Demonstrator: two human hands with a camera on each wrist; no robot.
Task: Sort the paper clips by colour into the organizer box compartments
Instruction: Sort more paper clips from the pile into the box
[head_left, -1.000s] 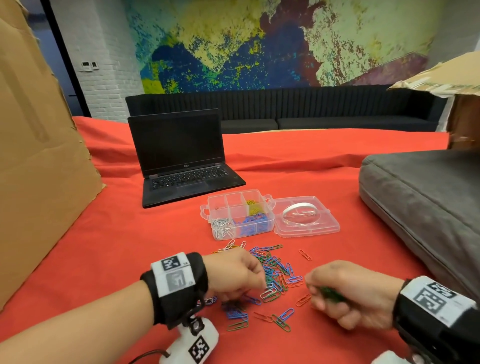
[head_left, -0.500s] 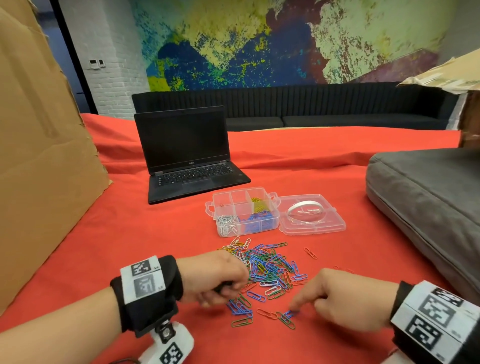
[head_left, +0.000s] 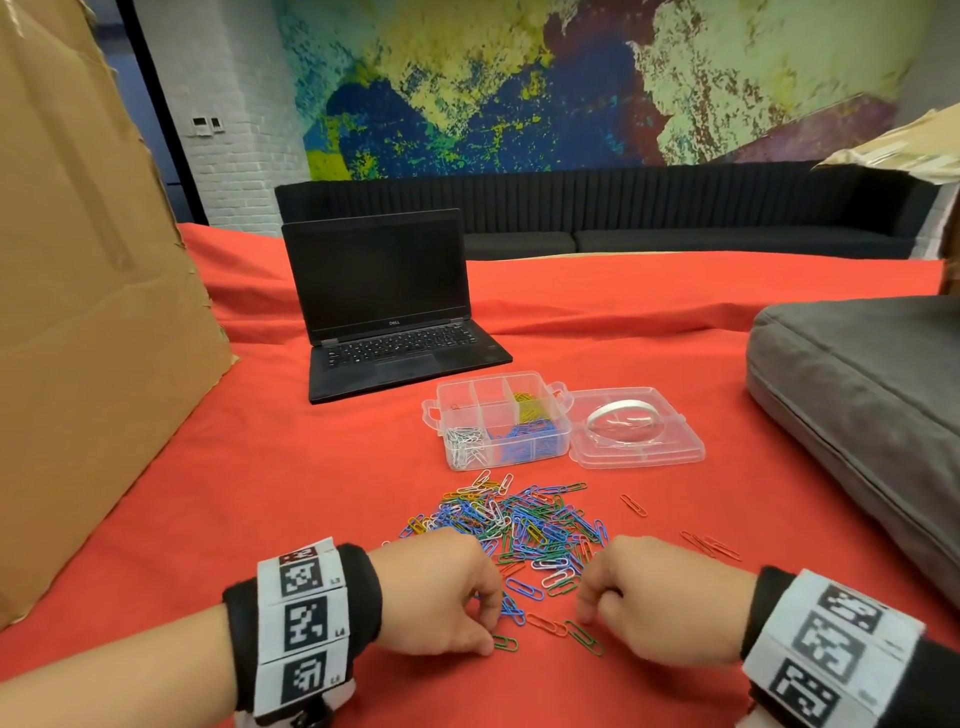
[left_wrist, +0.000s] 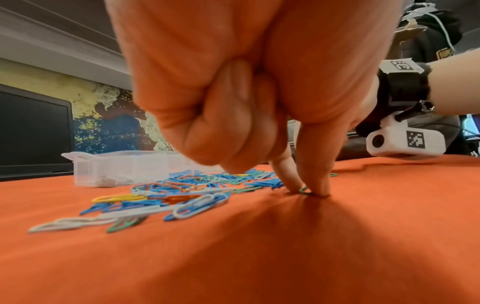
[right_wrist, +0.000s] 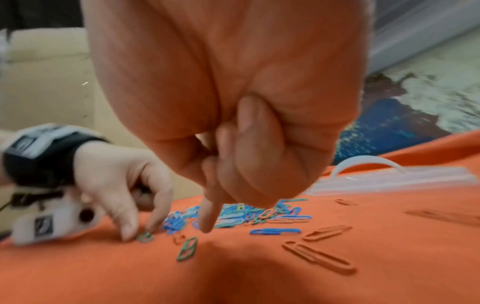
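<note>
A heap of mixed-colour paper clips (head_left: 519, 519) lies on the red cloth in front of the clear organizer box (head_left: 441, 415). The box holds white clips (head_left: 467, 447), blue clips (head_left: 530, 439) and yellow clips (head_left: 530, 408) in separate compartments. My left hand (head_left: 488, 631) pinches a green paper clip (left_wrist: 303, 190) between thumb and forefinger against the cloth at the heap's near edge. My right hand (head_left: 587, 610) has its index finger (right_wrist: 207, 224) pointing down at the cloth and its other fingers curled into the palm. Another green clip (right_wrist: 187, 248) lies just beside that fingertip.
The box's open lid (head_left: 636, 431) lies flat to its right. A black laptop (head_left: 384, 312) stands open behind. Cardboard (head_left: 78, 312) walls the left side, and a grey cushion (head_left: 857, 395) fills the right. Loose red clips (head_left: 711, 545) lie right of the heap.
A second ago my right fist hovered, closed on something dark green; now its index finger points down at the cloth. My left hand has shifted to the heap's near edge and pinched a green clip.
</note>
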